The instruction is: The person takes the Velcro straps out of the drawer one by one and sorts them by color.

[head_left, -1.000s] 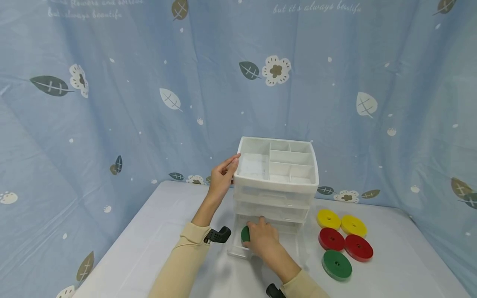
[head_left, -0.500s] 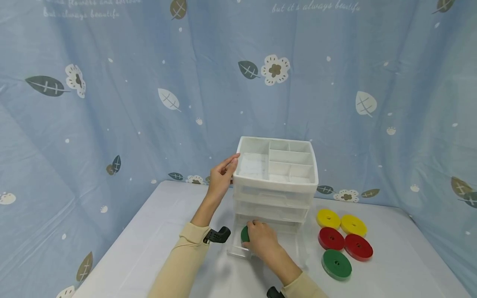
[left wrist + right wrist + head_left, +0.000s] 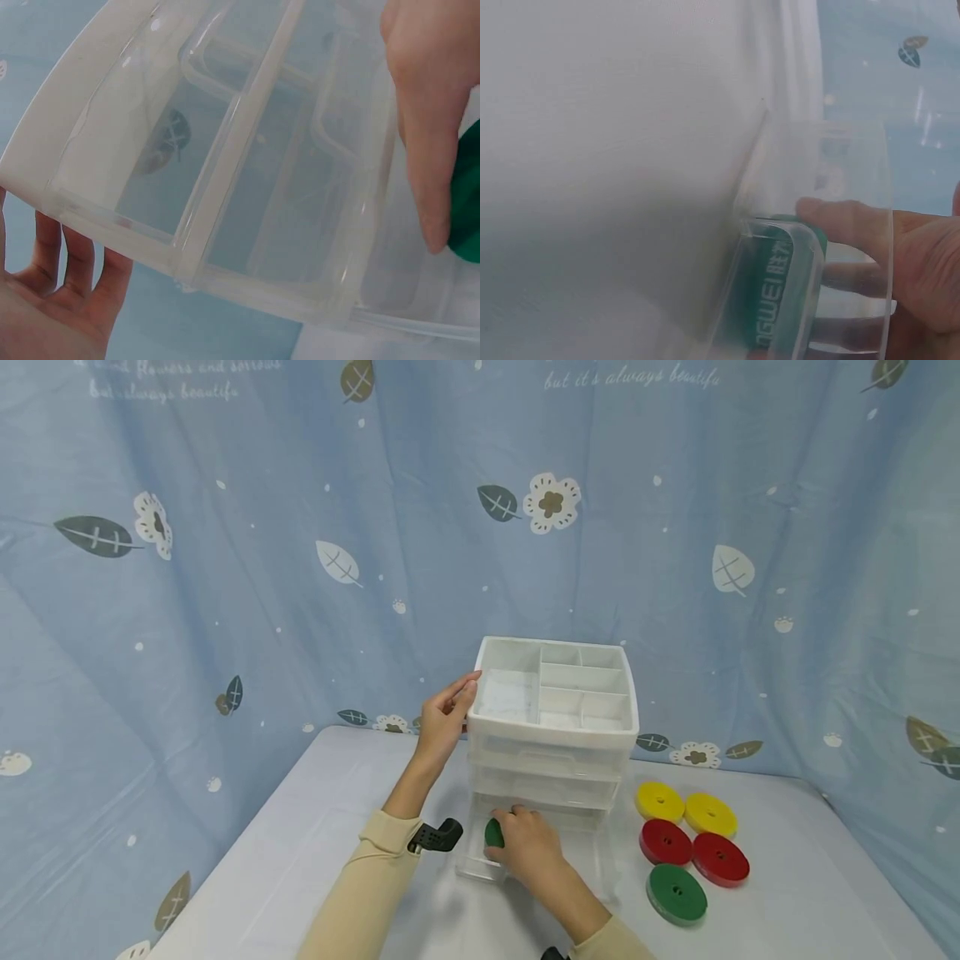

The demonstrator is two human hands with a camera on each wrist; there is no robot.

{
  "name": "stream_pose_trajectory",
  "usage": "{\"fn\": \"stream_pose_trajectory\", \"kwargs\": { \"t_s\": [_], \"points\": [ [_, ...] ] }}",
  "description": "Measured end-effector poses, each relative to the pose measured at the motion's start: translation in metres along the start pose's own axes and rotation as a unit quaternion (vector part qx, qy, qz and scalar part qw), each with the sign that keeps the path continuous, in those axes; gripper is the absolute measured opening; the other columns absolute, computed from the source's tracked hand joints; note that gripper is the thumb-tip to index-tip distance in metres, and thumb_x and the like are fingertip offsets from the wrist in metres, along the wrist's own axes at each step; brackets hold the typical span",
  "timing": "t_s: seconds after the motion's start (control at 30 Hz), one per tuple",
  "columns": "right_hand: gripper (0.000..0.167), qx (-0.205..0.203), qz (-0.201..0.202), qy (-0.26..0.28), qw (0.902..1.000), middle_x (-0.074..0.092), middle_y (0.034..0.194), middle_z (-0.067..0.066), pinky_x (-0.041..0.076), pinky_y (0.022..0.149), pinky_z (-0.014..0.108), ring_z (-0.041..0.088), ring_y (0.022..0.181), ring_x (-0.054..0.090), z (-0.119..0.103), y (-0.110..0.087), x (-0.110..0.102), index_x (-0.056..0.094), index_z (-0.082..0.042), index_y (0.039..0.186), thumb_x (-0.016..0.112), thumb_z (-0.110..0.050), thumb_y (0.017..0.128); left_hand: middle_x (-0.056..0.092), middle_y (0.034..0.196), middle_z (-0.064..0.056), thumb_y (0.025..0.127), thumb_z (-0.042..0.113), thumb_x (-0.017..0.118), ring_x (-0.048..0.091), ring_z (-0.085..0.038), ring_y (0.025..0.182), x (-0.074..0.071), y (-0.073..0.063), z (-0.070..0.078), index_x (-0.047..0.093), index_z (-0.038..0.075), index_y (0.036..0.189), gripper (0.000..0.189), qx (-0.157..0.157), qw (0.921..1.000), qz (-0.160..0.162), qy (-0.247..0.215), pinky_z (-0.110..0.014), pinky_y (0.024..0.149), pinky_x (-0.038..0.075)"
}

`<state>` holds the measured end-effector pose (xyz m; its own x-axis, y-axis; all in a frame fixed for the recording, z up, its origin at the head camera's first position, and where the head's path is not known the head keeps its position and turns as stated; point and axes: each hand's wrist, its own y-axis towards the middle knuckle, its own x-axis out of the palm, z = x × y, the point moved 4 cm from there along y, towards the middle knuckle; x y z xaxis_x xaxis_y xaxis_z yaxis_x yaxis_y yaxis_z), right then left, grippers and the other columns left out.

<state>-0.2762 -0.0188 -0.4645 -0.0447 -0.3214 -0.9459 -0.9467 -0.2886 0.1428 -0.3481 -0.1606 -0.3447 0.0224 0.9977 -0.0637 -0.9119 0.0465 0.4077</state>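
A white drawer cabinet with clear drawers stands on the table, its bottom drawer pulled out. My left hand rests against the cabinet's left side near the top, fingers extended along the wall in the left wrist view. Over the open drawer, my right hand grips a green roll of tape between thumb and fingers. Through the clear drawer wall, the right wrist view shows the roll with pale lettering on its edge. The right hand hides much of the roll in the head view.
To the cabinet's right lie two yellow rolls, two red rolls and another green roll on the white table. A divided tray tops the cabinet. A blue patterned curtain hangs behind.
The right hand's fingers have drawn in closer round the green roll, which tilts slightly within the open drawer. The left hand stays against the cabinet.
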Motion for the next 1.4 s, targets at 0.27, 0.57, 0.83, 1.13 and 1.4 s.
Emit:
{"fn": "stream_pose_trajectory", "kwargs": {
  "t_s": [0.27,0.57,0.83,1.13,1.4],
  "points": [
    [0.05,-0.025,0.055,0.0,0.9982,0.071,0.1,0.012,0.058,0.062,0.039,0.026,0.083,0.068,0.003,-0.003,-0.002,0.072,-0.01,0.112,0.086,-0.038,0.073,0.059,0.094,-0.026,0.103,0.028,0.054,0.061,-0.008,0.077,-0.001,0.001,-0.001,0.06,0.019,0.137,0.036,0.0,1.0,-0.002,-0.001,-0.027,0.068,0.059],
    [0.048,-0.026,0.067,0.017,0.9973,0.069,0.096,0.003,0.051,0.056,0.033,0.016,0.076,0.062,0.005,-0.008,-0.016,0.072,-0.013,0.11,0.086,-0.039,0.072,0.059,0.085,-0.009,0.102,0.028,0.054,0.06,-0.008,0.077,-0.003,0.001,-0.002,0.06,0.019,0.137,0.036,-0.003,1.0,-0.001,-0.001,-0.031,0.071,0.06],
    [0.046,-0.016,0.049,0.03,0.9982,0.071,0.11,0.005,0.055,0.067,0.035,0.015,0.085,0.064,0.011,-0.015,-0.037,0.072,-0.014,0.111,0.084,-0.039,0.075,0.059,0.1,-0.029,0.102,0.028,0.054,0.061,-0.01,0.081,-0.005,0.004,-0.002,0.06,0.019,0.137,0.037,-0.006,1.0,-0.002,-0.001,-0.028,0.07,0.06],
    [0.049,0.016,0.05,0.031,0.9981,0.07,0.119,0.007,0.06,0.076,0.043,0.022,0.095,0.067,0.027,-0.032,-0.062,0.072,-0.018,0.116,0.085,-0.041,0.074,0.059,0.084,-0.012,0.102,0.029,0.054,0.06,-0.011,0.077,-0.006,0.007,-0.003,0.06,0.019,0.137,0.037,-0.002,0.9999,-0.005,-0.009,-0.028,0.07,0.059],
    [0.054,0.083,0.016,0.024,0.9961,0.069,0.122,0.002,0.061,0.073,0.048,0.018,0.09,0.064,0.051,-0.056,-0.084,0.07,-0.026,0.118,0.086,-0.045,0.07,0.058,0.087,-0.017,0.102,0.028,0.054,0.058,-0.009,0.075,-0.004,0.009,-0.005,0.06,0.018,0.137,0.037,0.0,0.9998,-0.011,-0.013,-0.025,0.068,0.058]
  ]
}}
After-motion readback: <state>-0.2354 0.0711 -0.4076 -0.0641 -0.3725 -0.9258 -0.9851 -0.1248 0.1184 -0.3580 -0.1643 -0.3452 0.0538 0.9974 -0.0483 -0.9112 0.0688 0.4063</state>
